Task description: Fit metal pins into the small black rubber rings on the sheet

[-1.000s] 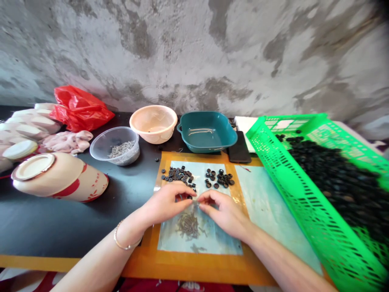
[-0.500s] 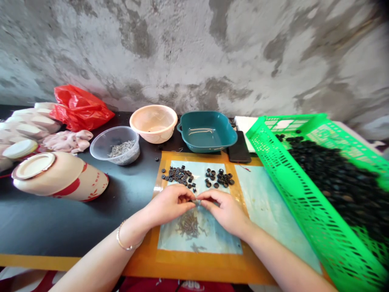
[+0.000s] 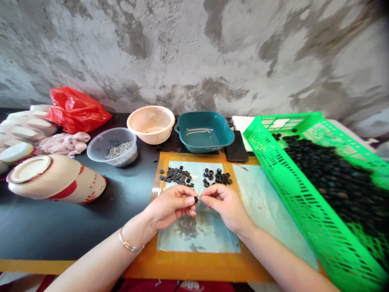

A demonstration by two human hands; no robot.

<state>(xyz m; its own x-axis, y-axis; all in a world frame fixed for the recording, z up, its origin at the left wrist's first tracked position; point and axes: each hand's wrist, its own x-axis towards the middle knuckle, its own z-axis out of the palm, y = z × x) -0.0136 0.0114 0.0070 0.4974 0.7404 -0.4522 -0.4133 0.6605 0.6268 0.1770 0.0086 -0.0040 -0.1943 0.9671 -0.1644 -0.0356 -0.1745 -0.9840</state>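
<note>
My left hand [image 3: 174,206] pinches a small black round part [image 3: 196,199] between thumb and fingertips. My right hand [image 3: 224,206] is closed in a pinch close beside it, its fingertips almost meeting the part; something thin and pale shows there, too small to name surely. Below both hands, a pile of small metal pins or screws [image 3: 187,225] lies on a pale blue sheet [image 3: 217,239]. Beyond my left hand are several small black ring-like pieces [image 3: 177,174]. Several black cup-shaped pieces [image 3: 221,176] sit past my right hand.
A green crate [image 3: 291,219] of black parts stands at right. Behind are a teal basin [image 3: 205,142], a peach bowl [image 3: 151,138], a clear bowl [image 3: 130,156] of metal pieces and a dark phone [image 3: 237,148]. A cream-red container [image 3: 69,182] and red bag [image 3: 77,109] are left.
My left hand has turned so that its fingers show more and the black part is visible at its fingertips. The hands stay close together; the whole view has shifted slightly.
</note>
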